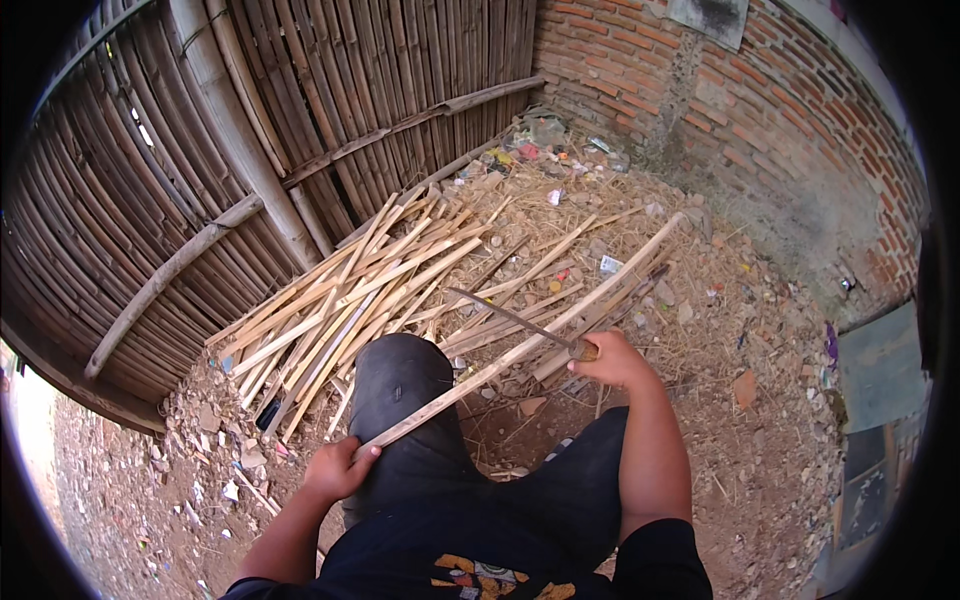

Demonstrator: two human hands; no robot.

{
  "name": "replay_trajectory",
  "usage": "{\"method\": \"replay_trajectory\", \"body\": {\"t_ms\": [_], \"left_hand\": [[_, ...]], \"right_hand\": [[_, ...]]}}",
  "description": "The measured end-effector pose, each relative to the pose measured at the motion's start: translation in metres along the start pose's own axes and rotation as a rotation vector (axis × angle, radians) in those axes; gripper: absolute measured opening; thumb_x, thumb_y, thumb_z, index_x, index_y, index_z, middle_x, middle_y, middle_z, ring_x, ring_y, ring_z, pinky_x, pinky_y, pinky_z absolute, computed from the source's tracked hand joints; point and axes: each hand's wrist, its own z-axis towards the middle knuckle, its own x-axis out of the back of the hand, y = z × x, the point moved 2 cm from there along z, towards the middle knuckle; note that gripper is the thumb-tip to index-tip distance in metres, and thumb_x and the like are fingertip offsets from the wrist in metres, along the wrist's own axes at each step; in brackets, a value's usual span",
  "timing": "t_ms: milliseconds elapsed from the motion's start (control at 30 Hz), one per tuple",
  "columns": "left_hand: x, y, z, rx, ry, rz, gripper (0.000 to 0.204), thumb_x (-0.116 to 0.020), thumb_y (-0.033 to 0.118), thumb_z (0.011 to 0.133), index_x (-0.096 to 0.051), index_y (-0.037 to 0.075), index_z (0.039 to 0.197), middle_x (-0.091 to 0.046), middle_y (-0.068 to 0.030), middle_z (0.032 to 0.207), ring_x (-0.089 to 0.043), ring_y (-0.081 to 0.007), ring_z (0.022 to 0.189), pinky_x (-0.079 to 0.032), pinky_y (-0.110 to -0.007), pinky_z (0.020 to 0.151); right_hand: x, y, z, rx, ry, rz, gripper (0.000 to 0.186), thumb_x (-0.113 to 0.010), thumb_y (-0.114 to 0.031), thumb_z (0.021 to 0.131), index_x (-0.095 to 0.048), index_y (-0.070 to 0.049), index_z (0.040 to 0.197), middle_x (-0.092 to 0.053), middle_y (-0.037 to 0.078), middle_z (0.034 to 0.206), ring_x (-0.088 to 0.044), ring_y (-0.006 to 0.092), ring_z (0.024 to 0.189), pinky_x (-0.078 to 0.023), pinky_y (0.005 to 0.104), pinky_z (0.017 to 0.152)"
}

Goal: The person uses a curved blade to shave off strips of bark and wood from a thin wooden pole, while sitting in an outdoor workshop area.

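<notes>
A long pale bamboo strip (490, 372) slants across my lap from lower left to upper right. My left hand (341, 468) is closed round its near end, beside my left knee. In my right hand (610, 362) is the wooden handle of a long-bladed knife (515, 317). Its thin dark blade points to the upper left and crosses the strip near the handle; whether the edge touches the wood I cannot tell. The strip's far end reaches past the blade, over the littered ground.
A pile of split bamboo strips (345, 300) lies ahead to the left. Beyond it stands a bamboo-slat wall (400, 80), with a brick wall (760, 130) at the back right. Grey sheets (880, 375) lean at the far right. Straw, stones and litter cover the dirt ground (740, 450).
</notes>
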Motion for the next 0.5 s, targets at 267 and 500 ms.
{"method": "replay_trajectory", "body": {"t_ms": [267, 500], "left_hand": [[0.000, 0.002, 0.000, 0.002, 0.001, 0.009, 0.056, -0.059, 0.058, 0.098, -0.063, 0.004, 0.083, -0.067, -0.0247, 0.077, -0.069, -0.0474, 0.081, -0.054, -0.056, 0.073], [-0.002, -0.001, 0.001, 0.011, -0.017, 0.006, 0.056, -0.059, 0.058, 0.099, -0.063, 0.004, 0.085, -0.068, -0.0244, 0.079, -0.069, -0.0471, 0.081, -0.054, -0.055, 0.074]], "right_hand": [[0.002, 0.009, -0.001, -0.056, 0.034, -0.039, 0.063, -0.084, -0.038, 0.080, -0.069, 0.000, 0.128, -0.075, 0.020, 0.103, -0.071, 0.0329, 0.096, -0.054, 0.0416, 0.086], [-0.006, -0.007, -0.002, 0.100, 0.005, -0.096, 0.051, -0.084, -0.036, 0.078, -0.072, 0.000, 0.111, -0.072, 0.023, 0.097, -0.070, 0.0377, 0.093, -0.053, 0.0442, 0.082]]}}
